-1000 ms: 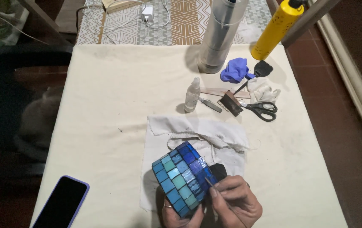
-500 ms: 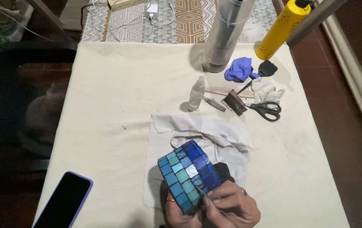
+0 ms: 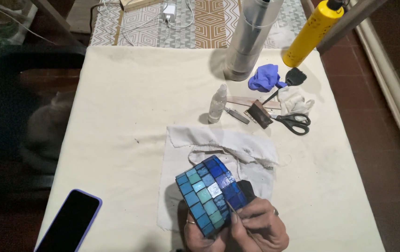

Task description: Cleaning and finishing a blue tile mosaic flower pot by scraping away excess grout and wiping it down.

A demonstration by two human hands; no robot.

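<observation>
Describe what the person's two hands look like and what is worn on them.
Both are bare, no gloves and no sleeves in view. The left hand wears a thin band ring on one finger; the right hand also shows a small ring. Wrists are cut off by the frame.

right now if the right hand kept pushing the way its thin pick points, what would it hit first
Most likely the blue mosaic pot: the right hand aims its thin pick up-left, tip already at the tiles. Depth is unclear.

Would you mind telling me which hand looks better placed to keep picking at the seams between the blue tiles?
Right hand: it pinches the thin pick, tip at the mosaic pot. Left hand is busy gripping the pot from below.
</observation>
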